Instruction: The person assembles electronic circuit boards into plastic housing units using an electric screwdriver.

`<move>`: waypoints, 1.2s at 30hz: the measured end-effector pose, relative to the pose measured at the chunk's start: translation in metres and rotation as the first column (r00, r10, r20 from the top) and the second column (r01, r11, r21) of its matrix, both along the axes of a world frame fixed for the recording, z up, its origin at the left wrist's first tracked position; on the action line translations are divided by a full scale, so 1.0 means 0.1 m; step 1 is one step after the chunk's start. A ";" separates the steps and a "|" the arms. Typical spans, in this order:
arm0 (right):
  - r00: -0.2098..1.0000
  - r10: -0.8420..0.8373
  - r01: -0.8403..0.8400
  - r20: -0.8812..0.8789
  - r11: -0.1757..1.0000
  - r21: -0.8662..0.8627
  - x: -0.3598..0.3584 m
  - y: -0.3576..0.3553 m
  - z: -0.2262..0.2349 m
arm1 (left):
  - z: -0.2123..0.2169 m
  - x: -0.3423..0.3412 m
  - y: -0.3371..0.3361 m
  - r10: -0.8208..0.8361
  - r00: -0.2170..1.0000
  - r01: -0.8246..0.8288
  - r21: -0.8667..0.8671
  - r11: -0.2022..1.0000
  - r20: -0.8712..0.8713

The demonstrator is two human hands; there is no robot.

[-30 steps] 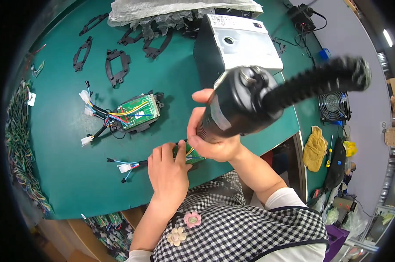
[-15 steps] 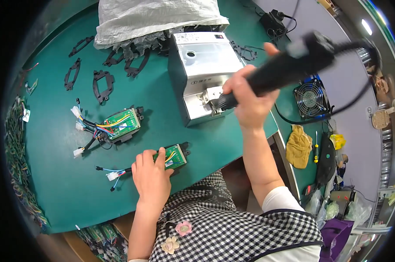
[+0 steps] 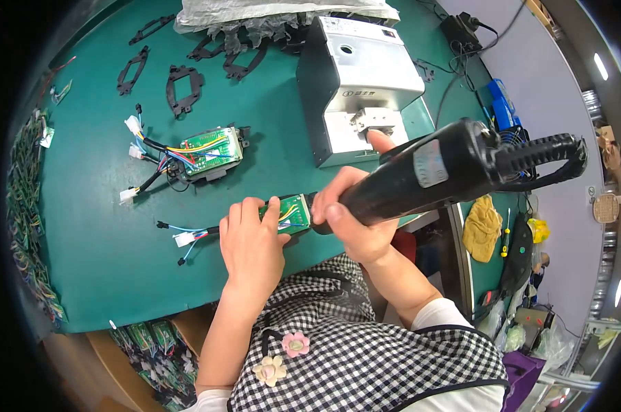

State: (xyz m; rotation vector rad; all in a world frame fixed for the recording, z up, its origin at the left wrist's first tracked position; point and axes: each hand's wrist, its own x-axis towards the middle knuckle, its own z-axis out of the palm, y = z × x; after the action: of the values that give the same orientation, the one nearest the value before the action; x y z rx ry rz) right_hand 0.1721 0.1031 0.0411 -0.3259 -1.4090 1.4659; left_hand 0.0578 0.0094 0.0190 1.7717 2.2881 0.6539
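Note:
My left hand (image 3: 251, 237) holds a green circuit board (image 3: 295, 214) down on the bench, fingers over its left part and thumb along the near edge. Wires with a white plug stick out to the left of that hand. In my right hand (image 3: 358, 223) is a thick black electric screwdriver (image 3: 410, 180), tilted, its front end at the board's right end. The tip and any screw there are hidden behind my fingers. A second green circuit board (image 3: 218, 152) on a black bracket, with colored wires and white plugs, lies farther off to the left.
A white-and-black screw feeder (image 3: 376, 58) stands behind my right hand. Several black plastic frames (image 3: 185, 93) lie at the far left, near a white woven sack (image 3: 255, 15). Wired boards (image 3: 25, 199) pile along the left edge. A tan glove (image 3: 482, 230) and yellow screwdriver (image 3: 506, 237) lie rightward.
My right hand has brought the electric screwdriver from the screw feeder down and left to the board's right end. My left hand stays on the board. The whole view has shifted slightly.

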 end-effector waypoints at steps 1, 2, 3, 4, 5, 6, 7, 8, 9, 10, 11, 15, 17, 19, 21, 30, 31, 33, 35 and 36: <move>0.999 0.022 -0.022 0.037 1.000 0.015 -0.02 0.01 -0.02 | 0.00 0.00 0.00 -0.002 1.000 0.002 -0.003 1.000 0.003; 0.999 0.014 -0.017 -0.053 0.999 -0.052 -0.09 -0.02 0.01 | -0.01 0.00 0.00 0.000 1.000 0.000 -0.002 1.000 0.004; 0.999 0.012 -0.015 -0.051 0.998 -0.054 -0.09 -0.01 -0.01 | -0.01 0.00 0.00 0.001 1.000 -0.001 -0.002 1.000 0.006; 0.997 0.058 -0.056 0.046 0.998 -0.035 -0.07 0.01 -0.02 | 0.00 0.00 0.00 -0.003 1.000 0.003 -0.004 1.000 0.009; 0.984 0.102 -0.100 0.143 0.995 -0.021 -0.07 0.02 0.00 | 0.01 0.00 0.00 -0.007 1.000 0.007 -0.004 1.000 -0.005; 0.965 0.119 -0.105 0.236 0.992 -0.072 -0.07 0.04 0.04 | 0.02 0.00 0.00 -0.012 1.000 0.012 -0.004 1.000 -0.021; 0.954 0.097 -0.089 0.284 0.995 -0.042 -0.12 0.05 0.01 | -0.01 -0.01 0.01 -0.019 1.000 0.019 -0.003 1.000 -0.021; 0.943 0.158 -0.166 0.292 0.986 0.001 -0.15 0.06 -0.03 | -0.05 -0.01 0.01 -0.019 1.000 0.018 -0.012 1.000 -0.018; 0.928 0.216 -0.240 0.302 0.970 0.045 -0.15 0.09 -0.05 | -0.08 0.00 0.01 -0.019 1.000 0.018 -0.020 1.000 -0.016; 0.893 0.243 -0.294 0.380 0.953 0.081 -0.15 0.13 0.04 | -0.08 0.02 0.03 -0.007 1.000 0.008 0.044 0.999 -0.017; 0.892 0.296 -0.325 0.343 0.945 0.030 -0.15 0.12 0.03 | -0.09 0.03 0.04 -0.015 1.000 0.016 0.053 0.998 -0.018; 0.952 0.253 -0.293 0.173 0.919 0.263 -0.11 0.16 0.03 | -0.12 0.00 0.03 0.002 0.999 -0.004 0.045 0.999 0.032; 0.943 0.079 -0.217 0.324 0.882 0.418 0.01 0.20 0.02 | -0.09 -0.03 0.04 -0.065 0.998 0.064 0.082 0.995 0.012; 0.970 0.024 -0.131 0.240 0.888 0.442 0.19 0.40 -0.04 | -0.05 0.02 0.07 -0.045 0.999 0.046 -0.013 0.999 0.011; 0.929 -0.176 0.250 -0.324 0.946 0.204 0.13 0.52 0.34 | -0.05 0.03 0.07 -0.082 0.996 0.079 0.080 0.994 0.037; 0.960 -0.279 0.268 0.030 0.945 0.189 0.13 0.77 0.50 | -0.13 -0.13 -0.14 -0.026 0.999 0.019 0.151 0.988 0.042; 0.967 -0.253 0.248 0.033 0.962 0.114 0.14 0.70 0.50 | -0.16 -0.15 -0.14 -0.061 0.995 0.045 0.199 0.979 0.075; 0.980 -0.189 0.196 -0.060 0.971 0.134 0.16 0.52 0.36 | -0.16 -0.11 -0.11 -0.010 0.996 -0.010 0.219 0.976 0.092; 0.980 -0.098 0.108 -0.175 0.993 0.045 -0.03 0.24 0.35 | -0.26 -0.09 -0.11 -0.068 0.986 0.016 0.322 0.946 0.151; 0.979 -0.050 0.048 -0.199 0.999 -0.014 -0.16 0.13 0.31 | -0.28 -0.08 -0.13 -0.044 0.987 -0.010 0.341 0.940 0.153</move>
State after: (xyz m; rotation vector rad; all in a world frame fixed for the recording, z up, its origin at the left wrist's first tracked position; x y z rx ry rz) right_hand 0.1563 0.1158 0.0726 -0.2106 -1.2259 1.4235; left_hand 0.0498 -0.0033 -0.0091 1.7964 2.1504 1.2053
